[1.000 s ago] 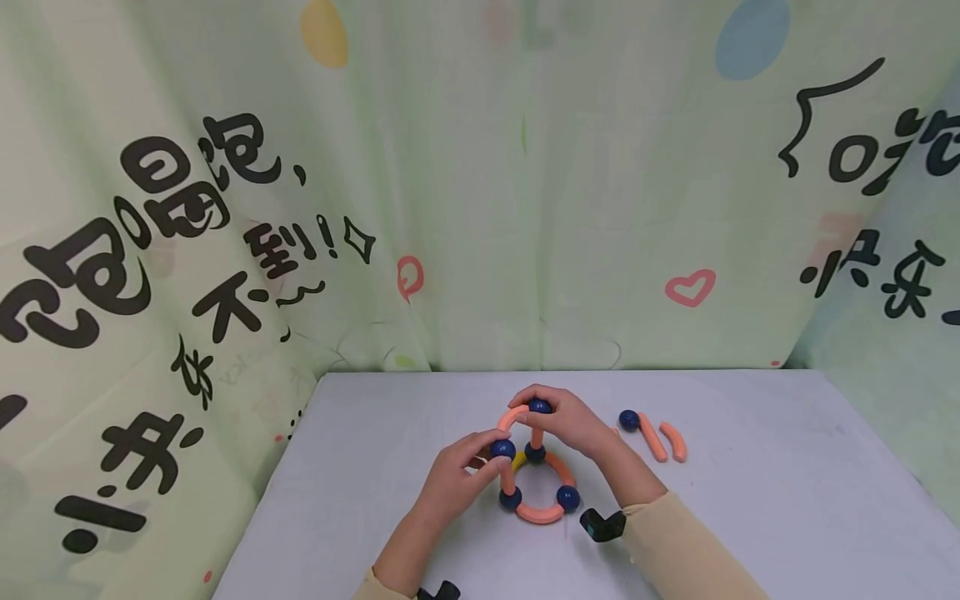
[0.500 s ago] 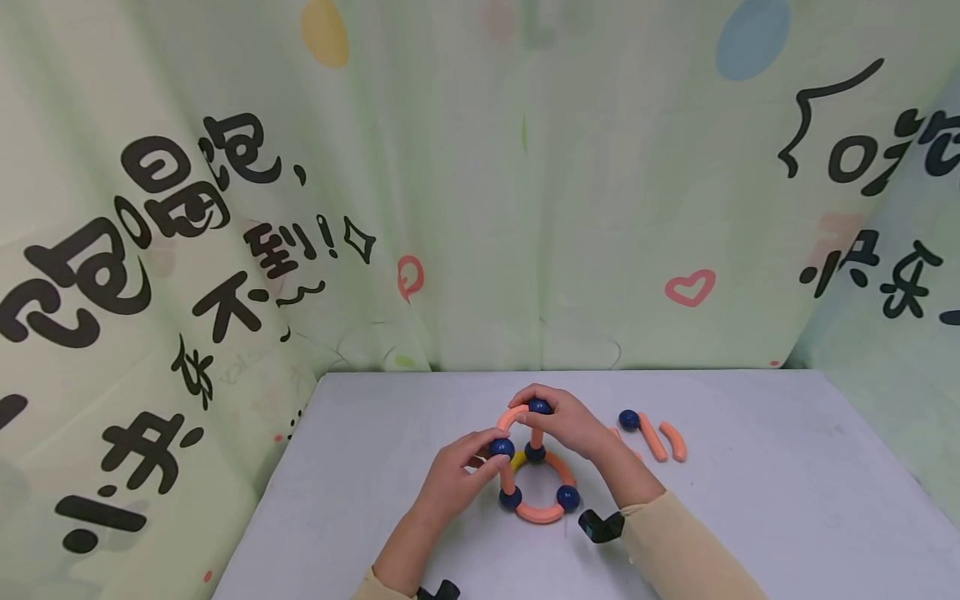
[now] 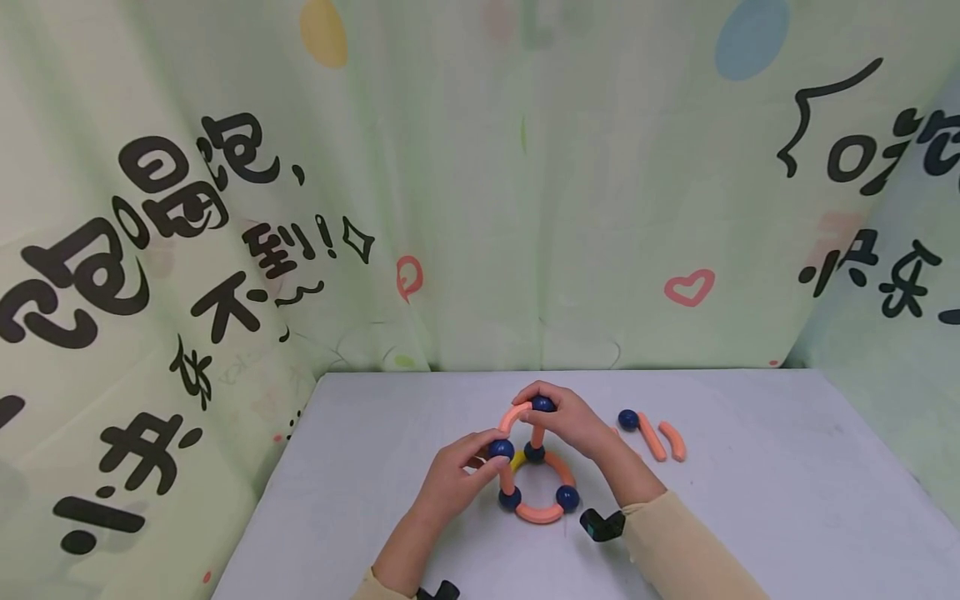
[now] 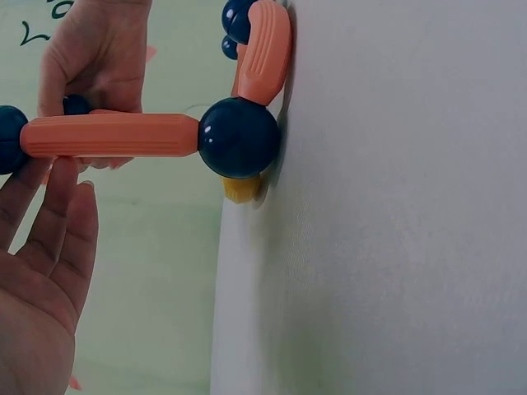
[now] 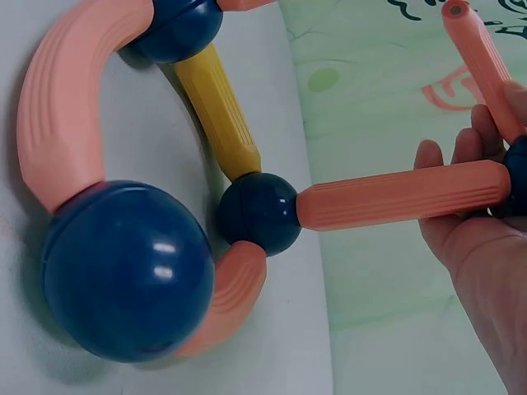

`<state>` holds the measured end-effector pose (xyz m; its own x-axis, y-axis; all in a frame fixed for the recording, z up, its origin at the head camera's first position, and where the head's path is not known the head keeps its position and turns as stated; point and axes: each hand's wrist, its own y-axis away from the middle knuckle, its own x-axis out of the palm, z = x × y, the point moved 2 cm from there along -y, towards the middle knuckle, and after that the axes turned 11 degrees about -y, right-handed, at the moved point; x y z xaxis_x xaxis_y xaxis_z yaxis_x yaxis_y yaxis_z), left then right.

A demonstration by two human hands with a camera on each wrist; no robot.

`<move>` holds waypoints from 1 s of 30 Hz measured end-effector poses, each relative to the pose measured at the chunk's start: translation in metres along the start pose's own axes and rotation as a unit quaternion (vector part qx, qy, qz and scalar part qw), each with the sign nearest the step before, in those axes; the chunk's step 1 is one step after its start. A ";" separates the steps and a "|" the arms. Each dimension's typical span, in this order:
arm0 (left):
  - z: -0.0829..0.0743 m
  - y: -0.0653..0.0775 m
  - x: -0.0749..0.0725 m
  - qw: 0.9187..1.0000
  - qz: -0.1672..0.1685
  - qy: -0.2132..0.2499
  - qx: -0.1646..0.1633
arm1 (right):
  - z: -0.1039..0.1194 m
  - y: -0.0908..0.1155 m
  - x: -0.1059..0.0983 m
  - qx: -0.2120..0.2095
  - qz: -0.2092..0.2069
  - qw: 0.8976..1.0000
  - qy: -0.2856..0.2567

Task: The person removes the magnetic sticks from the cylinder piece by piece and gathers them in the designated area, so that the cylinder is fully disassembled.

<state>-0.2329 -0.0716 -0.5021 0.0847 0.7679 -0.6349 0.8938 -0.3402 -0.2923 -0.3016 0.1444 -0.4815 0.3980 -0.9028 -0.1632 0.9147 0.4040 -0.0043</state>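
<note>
"Right grip [image 3: 566, 417] and the upper right ball [image 3: 544, 403] in it sit slightly higher and further right than half a second ago; the left grip [image 3: 455, 468] looks unmoved."

"What does each hold?"

"The left pinches the upper left ball [image 3: 501, 450]. The right grasps its own ball, where the curved top rod [image 3: 513, 414] meets it; the right wrist view shows that rod's other end bare. Upright rods [image 4: 115, 136] join both balls to a ring [image 3: 540, 514] on the worktop [image 3: 787, 483], between the forearms."

"Anything in the way?"

"To the right, a loose ball [image 3: 627, 420] touches a straight rod [image 3: 652, 437], with a loose curved rod [image 3: 672, 441] just beside. The right forearm partly hides another salmon piece [image 3: 616, 432]. A black wrist device [image 3: 603, 525] sits near the ring's right-hand ball [image 3: 567, 498]."

"And room?"

"The far edge runs close behind the right grip, the curtain [image 3: 465, 208] beyond it. Wide surface stretches right of the loose pieces, and some left of the left forearm."
</note>
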 end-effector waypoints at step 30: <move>0.000 0.002 0.004 0.995 0.034 0.085 -0.046 | -0.002 0.001 0.001 -0.024 0.008 0.999 -0.035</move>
<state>-0.2315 -0.0692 -0.5055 0.2119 0.8282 -0.5188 0.9193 -0.3491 -0.1817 -0.3005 0.1441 -0.4834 0.4184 -0.9033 -0.0952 0.9042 0.4241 -0.0505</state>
